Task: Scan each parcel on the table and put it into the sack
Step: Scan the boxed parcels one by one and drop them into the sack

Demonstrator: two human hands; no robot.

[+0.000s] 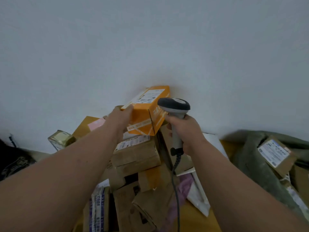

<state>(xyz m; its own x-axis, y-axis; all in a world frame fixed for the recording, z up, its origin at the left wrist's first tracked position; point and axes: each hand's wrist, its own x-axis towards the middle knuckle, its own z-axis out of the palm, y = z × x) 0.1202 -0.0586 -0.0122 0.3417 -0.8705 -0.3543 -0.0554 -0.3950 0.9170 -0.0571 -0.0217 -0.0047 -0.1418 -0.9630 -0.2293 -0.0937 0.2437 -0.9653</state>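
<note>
Orange parcel [147, 113]: atop the pile at the table's far edge, long axis pointing away toward the wall, label up.
Left hand [122, 117]: fingers grip its near-left corner.
Right hand [185, 131]: fingers wrapped round the scanner [174, 106], head beside the parcel.
Sack [254, 158]: right, holding a parcel.

Plain pale grey-white wall [150, 39] fills the whole upper half of the frame, bare, evenly and dimly lit. Yellow-orange tabletop [192, 215] shows in patches at bottom centre and mid right. Dark patterned fabric [13, 161] at the left edge, blurred.
</note>
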